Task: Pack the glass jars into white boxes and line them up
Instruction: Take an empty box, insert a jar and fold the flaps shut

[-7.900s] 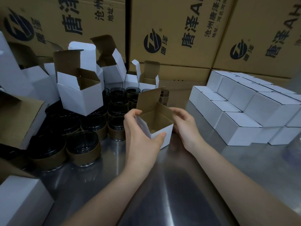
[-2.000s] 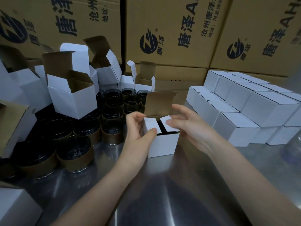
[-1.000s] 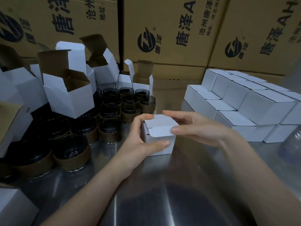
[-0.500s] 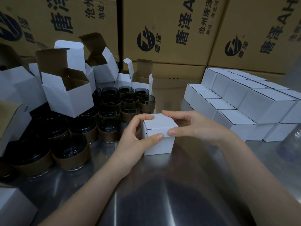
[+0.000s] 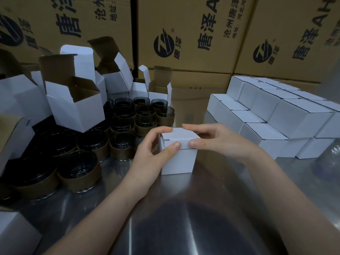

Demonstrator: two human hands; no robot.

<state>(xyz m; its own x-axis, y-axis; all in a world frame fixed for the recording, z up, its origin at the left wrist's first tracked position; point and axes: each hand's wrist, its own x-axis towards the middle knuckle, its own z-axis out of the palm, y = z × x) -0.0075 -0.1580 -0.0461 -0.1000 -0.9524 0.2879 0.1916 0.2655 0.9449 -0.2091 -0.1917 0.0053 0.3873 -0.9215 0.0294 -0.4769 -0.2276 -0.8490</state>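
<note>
Both hands close on one white box [image 5: 179,161]: left hand [image 5: 152,155] and right hand [image 5: 217,142] each pinch it, thumb on the near lid edge, fingers curled over the far edge, likely pressing the tuck flap home. Behind, brown printed cartons [image 5: 193,34] wall the far side. On the steel table [image 5: 184,218], closed white boxes [image 5: 287,115] stand in rows at right, presumably the line this one joins. Open boxes [image 5: 73,105] lie heaped far left, handy above the dark glass jars [image 5: 121,144]. The held box sits near centre; its contents cannot be seen.
</note>
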